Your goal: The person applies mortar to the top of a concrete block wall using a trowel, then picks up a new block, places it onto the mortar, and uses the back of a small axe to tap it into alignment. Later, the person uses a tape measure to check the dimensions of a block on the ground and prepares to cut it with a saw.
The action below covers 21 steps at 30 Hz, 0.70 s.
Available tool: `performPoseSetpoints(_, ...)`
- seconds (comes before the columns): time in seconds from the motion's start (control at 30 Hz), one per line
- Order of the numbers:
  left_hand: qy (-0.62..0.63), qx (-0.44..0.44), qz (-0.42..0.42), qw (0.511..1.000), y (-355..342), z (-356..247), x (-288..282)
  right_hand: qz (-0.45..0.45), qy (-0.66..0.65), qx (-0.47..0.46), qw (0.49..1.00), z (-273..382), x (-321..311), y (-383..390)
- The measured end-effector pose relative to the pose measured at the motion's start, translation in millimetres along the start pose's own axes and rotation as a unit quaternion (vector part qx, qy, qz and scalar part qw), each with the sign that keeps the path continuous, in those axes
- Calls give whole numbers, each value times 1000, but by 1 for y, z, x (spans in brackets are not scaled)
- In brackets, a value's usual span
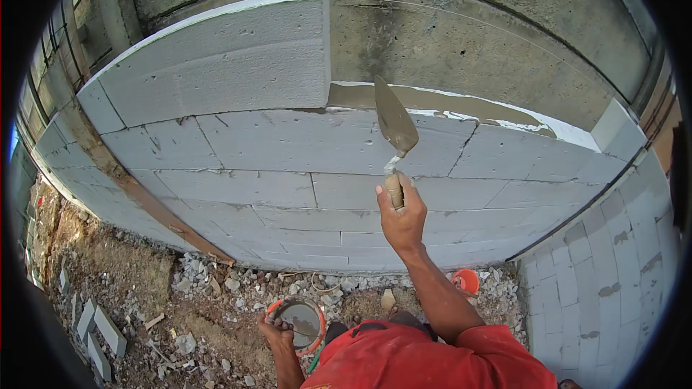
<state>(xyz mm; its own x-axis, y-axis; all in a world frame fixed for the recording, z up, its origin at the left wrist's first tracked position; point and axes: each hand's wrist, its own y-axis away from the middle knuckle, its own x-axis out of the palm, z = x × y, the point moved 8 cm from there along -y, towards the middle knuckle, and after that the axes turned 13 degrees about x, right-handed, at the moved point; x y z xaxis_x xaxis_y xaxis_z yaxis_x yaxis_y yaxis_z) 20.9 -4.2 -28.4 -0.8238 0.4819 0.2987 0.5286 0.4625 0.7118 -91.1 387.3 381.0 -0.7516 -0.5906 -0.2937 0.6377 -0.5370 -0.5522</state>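
My right hand [405, 217] is closed round the handle of a pointed trowel [396, 119]. Its blade points up and away, in front of the wall's top course and the bed of grey mortar [461, 104] spread there. Low in the view, my left hand [277, 331] has its fingers curled at the left rim of an orange bucket [311, 351], gripping it. Wet grey mortar [299, 320] lies inside the bucket. The white block wall [288, 140] fills the middle, with a tall block [231, 57] standing on its top course, left of the mortar.
A thin string [461, 11] runs above the gap to a block [618, 130] at the right end. A wooden board [130, 180] leans against the wall at left. Block offcuts [101, 335] and rubble lie on the ground; a small orange container [467, 281] sits near the wall's foot.
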Motion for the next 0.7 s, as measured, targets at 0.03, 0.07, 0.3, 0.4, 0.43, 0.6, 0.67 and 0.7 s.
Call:
performPoseSetpoints(0.03,5,-4,-7,1000,5,-2,0,-10,-28,18,999,-9,-15,-7)
performPoseSetpoints(0.07,-11,-9,13,1000,3,1,1,-33,-18,23,999,-10,-35,-19)
performPoseSetpoints(0.3,-33,12,-7,999,18,-5,-6,-40,-321,332,886,-89,-139,-73)
performPoseSetpoints(0.4,-32,-9,46,998,18,2,7,-37,-309,389,867,-105,-129,37)
performPoseSetpoints(0.43,-36,-12,64,997,22,6,20,-14,-303,455,837,-112,-119,80)
performPoseSetpoints(0.6,-21,-10,135,991,38,0,52,411,-34,442,797,-147,-25,230)
performPoseSetpoints(0.67,-31,-27,190,981,68,-15,83,506,58,333,794,-163,0,266)
performPoseSetpoints(0.7,-30,-18,201,979,77,-25,102,480,77,154,860,-154,15,257)
